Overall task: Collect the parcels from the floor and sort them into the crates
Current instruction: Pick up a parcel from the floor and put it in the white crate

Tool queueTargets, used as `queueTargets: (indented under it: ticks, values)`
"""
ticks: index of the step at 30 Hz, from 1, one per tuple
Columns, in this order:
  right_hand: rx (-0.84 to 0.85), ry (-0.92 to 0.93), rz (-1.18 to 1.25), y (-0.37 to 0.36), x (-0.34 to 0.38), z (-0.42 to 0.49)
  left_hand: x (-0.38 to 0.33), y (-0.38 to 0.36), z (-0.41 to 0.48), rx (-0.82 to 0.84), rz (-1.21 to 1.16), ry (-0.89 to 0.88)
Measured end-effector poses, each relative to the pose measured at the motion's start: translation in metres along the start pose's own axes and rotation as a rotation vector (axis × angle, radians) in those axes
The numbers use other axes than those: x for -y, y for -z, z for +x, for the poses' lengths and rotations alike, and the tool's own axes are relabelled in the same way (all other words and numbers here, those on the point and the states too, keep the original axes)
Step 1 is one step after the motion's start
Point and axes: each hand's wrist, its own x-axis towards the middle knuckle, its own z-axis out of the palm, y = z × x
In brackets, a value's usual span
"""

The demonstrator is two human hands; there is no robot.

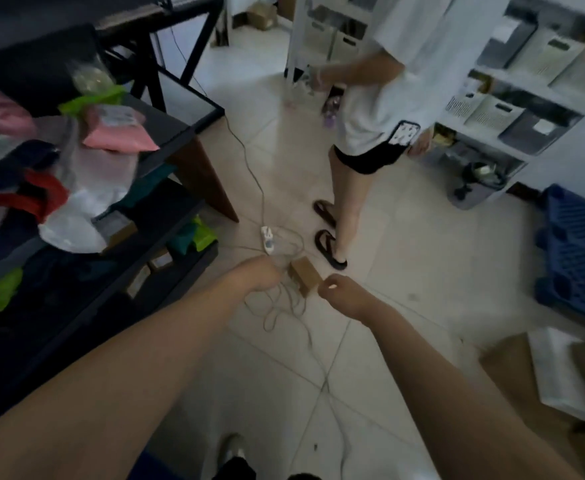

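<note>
A small brown cardboard parcel (305, 276) lies on the tiled floor among loose white cables (284, 306). Both my arms reach down toward it. My left hand (261, 275) is just left of the parcel, fingers curled among the cables; whether it grips anything is hidden. My right hand (336, 289) hovers just right of the parcel with fingers curled in, apart from it, nothing visible in it. Blue crates (575, 251) stand at the right.
A power strip (268, 239) lies just beyond the parcel. Another person in sandals (331, 249) stands close behind it. A dark shelf (166, 209) piled with bagged parcels fills the left. White shelving with bins (513, 109) is at the back right, and cardboard (513, 362) lies at the lower right.
</note>
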Motion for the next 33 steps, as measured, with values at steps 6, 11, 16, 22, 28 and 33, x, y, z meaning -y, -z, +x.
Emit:
queueTargets:
  ticks: [6,11,16,22,28,33]
  values:
    - [0.02,-0.168,0.032,0.049,-0.04,0.122,-0.022,0.02,0.12,0.076,0.018,0.032]
    - [0.077,-0.25,0.077,0.084,-0.077,0.254,-0.021,0.015,0.255,0.01,0.053,0.085]
    - [0.117,-0.325,0.106,0.081,-0.132,0.393,-0.014,-0.033,0.393,0.071,0.097,0.084]
    - [0.137,-0.443,0.186,0.016,-0.229,0.547,0.048,-0.129,0.554,0.136,0.057,0.137]
    - [0.045,-0.442,0.102,-0.083,-0.329,0.652,0.129,-0.241,0.684,0.181,0.043,0.193]
    - [-0.042,-0.362,0.017,-0.16,-0.389,0.704,0.168,-0.32,0.754,0.228,0.01,0.226]
